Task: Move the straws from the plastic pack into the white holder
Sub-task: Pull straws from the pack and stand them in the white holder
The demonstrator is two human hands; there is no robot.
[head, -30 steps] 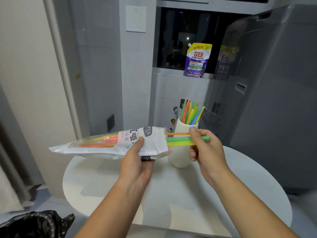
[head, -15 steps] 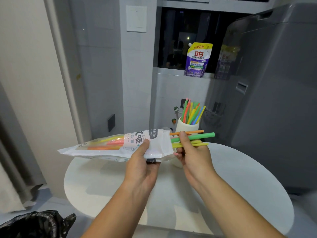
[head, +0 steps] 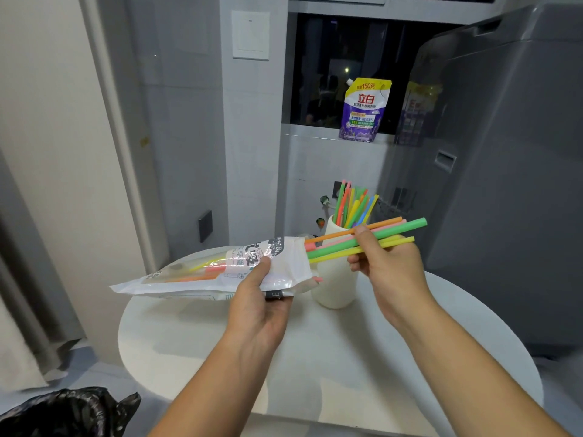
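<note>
Pulling a few straws (head: 391,236) from the plastic pack (head: 220,269), your right hand (head: 383,263) pinches them; left hand (head: 258,307) clamps the pack. White holder (head: 334,288) already part-filled; several remain in the pack.

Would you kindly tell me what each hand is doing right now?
Left hand: closed on the pack.
Right hand: closed on a few straws.
</note>
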